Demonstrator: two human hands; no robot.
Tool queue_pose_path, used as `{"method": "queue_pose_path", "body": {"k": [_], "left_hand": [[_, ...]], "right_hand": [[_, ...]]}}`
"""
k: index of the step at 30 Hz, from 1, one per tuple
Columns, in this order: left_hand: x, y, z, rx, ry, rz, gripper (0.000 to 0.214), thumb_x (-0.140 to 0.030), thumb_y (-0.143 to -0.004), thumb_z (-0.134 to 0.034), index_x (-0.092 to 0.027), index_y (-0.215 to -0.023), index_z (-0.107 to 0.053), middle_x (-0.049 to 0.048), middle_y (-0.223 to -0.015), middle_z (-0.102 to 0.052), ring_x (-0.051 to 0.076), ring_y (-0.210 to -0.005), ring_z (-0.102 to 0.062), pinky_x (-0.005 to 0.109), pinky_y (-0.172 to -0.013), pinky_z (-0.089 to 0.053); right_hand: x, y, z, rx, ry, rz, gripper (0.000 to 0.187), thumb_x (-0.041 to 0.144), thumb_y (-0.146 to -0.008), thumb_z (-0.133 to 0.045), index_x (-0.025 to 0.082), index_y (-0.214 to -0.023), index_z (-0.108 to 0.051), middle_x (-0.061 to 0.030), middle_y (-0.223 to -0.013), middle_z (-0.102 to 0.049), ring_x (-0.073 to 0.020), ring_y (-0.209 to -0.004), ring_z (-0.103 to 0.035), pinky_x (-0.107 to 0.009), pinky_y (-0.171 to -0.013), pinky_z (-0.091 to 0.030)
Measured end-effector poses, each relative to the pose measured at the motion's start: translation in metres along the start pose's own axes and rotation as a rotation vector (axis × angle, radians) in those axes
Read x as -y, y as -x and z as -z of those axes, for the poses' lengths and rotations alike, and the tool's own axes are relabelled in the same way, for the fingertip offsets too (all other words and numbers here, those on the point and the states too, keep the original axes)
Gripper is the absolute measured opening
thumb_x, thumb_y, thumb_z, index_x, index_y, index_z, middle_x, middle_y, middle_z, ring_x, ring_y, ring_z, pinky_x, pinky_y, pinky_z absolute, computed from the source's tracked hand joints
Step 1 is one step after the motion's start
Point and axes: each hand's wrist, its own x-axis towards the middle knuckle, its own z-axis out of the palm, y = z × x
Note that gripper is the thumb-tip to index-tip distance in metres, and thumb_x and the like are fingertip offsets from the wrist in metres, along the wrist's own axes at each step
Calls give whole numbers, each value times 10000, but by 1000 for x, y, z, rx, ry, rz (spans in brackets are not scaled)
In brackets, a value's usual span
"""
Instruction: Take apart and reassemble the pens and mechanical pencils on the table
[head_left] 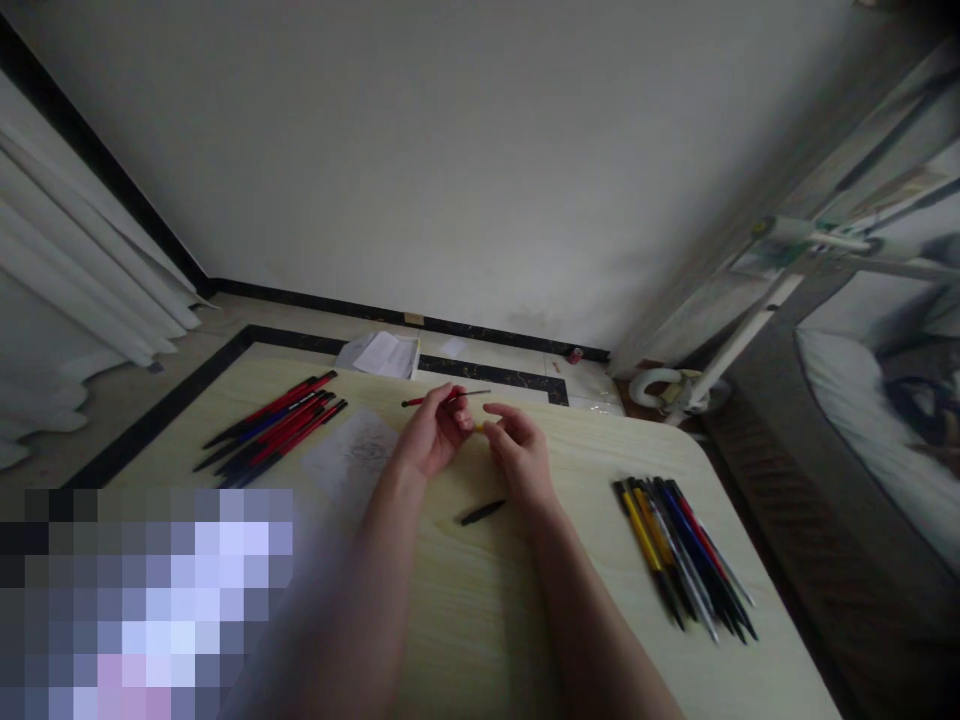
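My left hand is closed around a thin red pen refill that sticks out level above the fingers. My right hand pinches a small yellow piece right next to the left fingertips; the two hands meet over the middle of the light wooden table. A short black pen part lies loose on the table just below my right hand.
A pile of red, blue and black pens lies at the left. Another group of yellow, blue, red and black pens lies at the right. A sheet with a drawing lies under my left hand. Papers lie on the floor beyond.
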Motion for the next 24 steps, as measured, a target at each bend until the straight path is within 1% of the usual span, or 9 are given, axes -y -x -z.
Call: {"method": "queue_pose_path", "body": {"k": [5,8,10,11,13,16,18,20,24], "left_hand": [[-1,1,3,35,41,7,100,-215,-722,-571,-118,-744,-582,-14,-583,-564,42,-466,-471,169,-452,-383],[-3,1,5,52,80,0,101,-211,-726,-570,-115,-755,-585,-13,-598,-575,39,-480,-481,163,-459,-385],[-4,1,7,48,113,-1,101,-208,-724,-573,-114,-758,-589,-9,-613,-589,36,-481,-484,160,-460,-386],[-5,1,7,46,127,2,104,-208,-723,-575,-111,-756,-591,-6,-620,-595,35,-479,-484,159,-459,-386],[-5,1,8,50,145,10,111,-210,-723,-577,-105,-757,-596,0,-625,-602,34,-478,-485,160,-460,-389],[-6,2,8,62,144,14,122,-212,-725,-580,-97,-760,-603,8,-633,-609,39,-491,-497,163,-466,-398],[-6,2,9,67,145,12,127,-212,-726,-581,-94,-766,-605,11,-642,-613,43,-503,-507,165,-473,-405],[-6,2,9,71,152,13,131,-213,-729,-580,-92,-773,-606,12,-647,-616,44,-509,-512,165,-479,-410],[-7,2,10,62,168,19,122,-208,-733,-578,-95,-769,-607,14,-644,-618,46,-511,-516,165,-482,-414]], "right_hand": [[8,6,-2,-37,152,22,261,303,-749,-519,171,-968,-569,44,-591,-456,-68,-468,-375,-190,-430,-300],[22,25,2,-35,409,109,253,272,-762,-491,180,-984,-570,21,-657,-491,-73,-486,-387,-200,-463,-329],[32,47,7,24,658,183,276,241,-747,-514,198,-1012,-575,-2,-744,-518,-78,-515,-407,-216,-520,-362],[36,59,9,67,748,188,281,230,-754,-506,201,-1025,-575,-5,-739,-516,-82,-516,-412,-219,-528,-368],[39,82,13,173,851,164,299,205,-777,-474,206,-1064,-559,-4,-704,-514,-95,-530,-443,-217,-530,-372],[37,103,15,305,939,130,351,169,-797,-451,220,-1139,-514,-22,-769,-539,-110,-595,-502,-216,-557,-389],[34,106,14,346,985,129,323,166,-814,-437,233,-1116,-530,-30,-801,-538,-116,-629,-517,-215,-572,-395],[33,102,14,364,1015,146,263,176,-828,-434,240,-1040,-575,-31,-798,-533,-120,-656,-524,-213,-594,-401],[32,86,13,324,1047,183,197,198,-837,-440,224,-918,-617,-32,-782,-527,-120,-680,-530,-211,-629,-407]]}}
